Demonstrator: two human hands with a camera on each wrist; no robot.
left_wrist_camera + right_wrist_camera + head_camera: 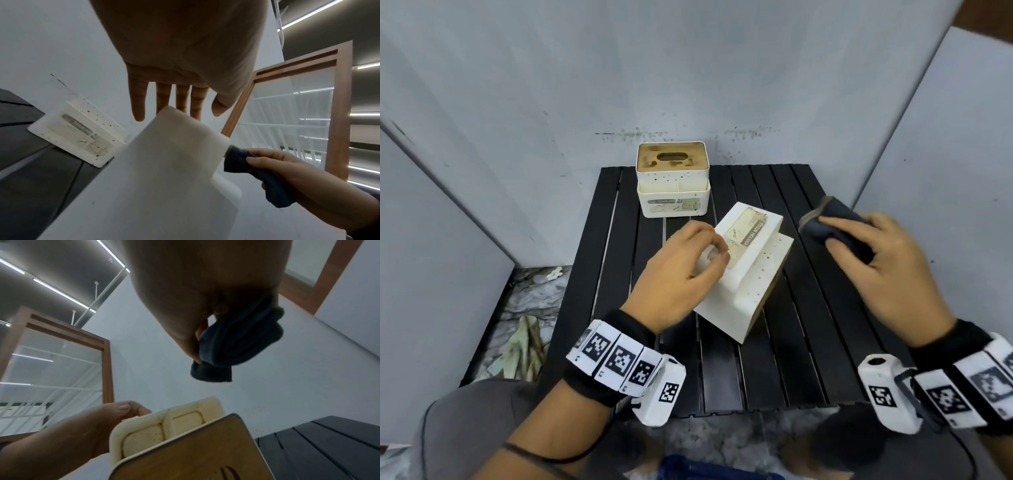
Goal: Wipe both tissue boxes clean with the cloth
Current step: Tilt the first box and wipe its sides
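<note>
Right wrist only: tipped box (185, 456) compartments (144, 439); left fingers (139, 100) grip it, right fingers (259, 160) cloth (236, 344).

Even, soft indoor light; ceiling strips (61, 293) glare in wrist views; right hand (887, 270) motion-blurred; wide-angle edges bent.

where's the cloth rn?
Head view, right side: the dark cloth is bunched in the right hand, just right of the tipped tissue box.
</note>
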